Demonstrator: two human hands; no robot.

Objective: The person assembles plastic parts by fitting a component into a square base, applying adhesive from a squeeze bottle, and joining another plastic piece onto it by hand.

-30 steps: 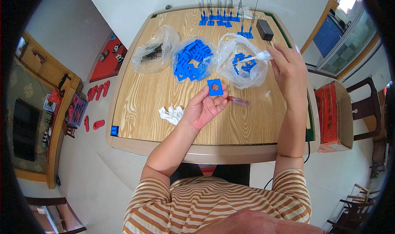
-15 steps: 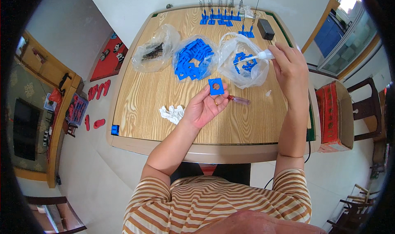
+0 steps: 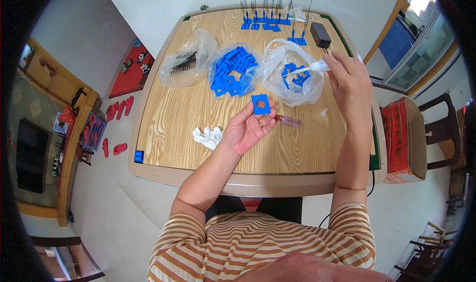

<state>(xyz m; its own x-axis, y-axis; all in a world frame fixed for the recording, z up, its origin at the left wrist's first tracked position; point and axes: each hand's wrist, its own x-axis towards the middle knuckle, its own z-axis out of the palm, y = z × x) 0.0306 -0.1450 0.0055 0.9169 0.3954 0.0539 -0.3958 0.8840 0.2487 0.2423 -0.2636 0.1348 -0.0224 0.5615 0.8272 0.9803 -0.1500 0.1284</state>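
My left hand (image 3: 248, 132) pinches a blue square plate (image 3: 265, 98) with a round hole, held up above the table. Raised at the right, my right hand (image 3: 351, 81) grips a white squeeze bottle (image 3: 320, 65). Its long thin nozzle points left, over a plastic bag (image 3: 311, 94) with small blue parts (image 3: 299, 76) in it, apart from the plate. Beyond my left hand lies a bag of blue plates (image 3: 233, 68). Further left, another clear bag (image 3: 203, 41) contains dark springs (image 3: 186, 63). Behind my left fingers lies a clear-handled tool (image 3: 290, 120) with a red end.
Several blue bases with upright springs and rods (image 3: 267, 21) stand along the table's far edge. Beside them sits a dark block (image 3: 321, 35). A crumpled tissue (image 3: 207, 137) and a small white scrap (image 3: 324, 112) lie nearer. A red carton (image 3: 404, 140) stands right of the table.
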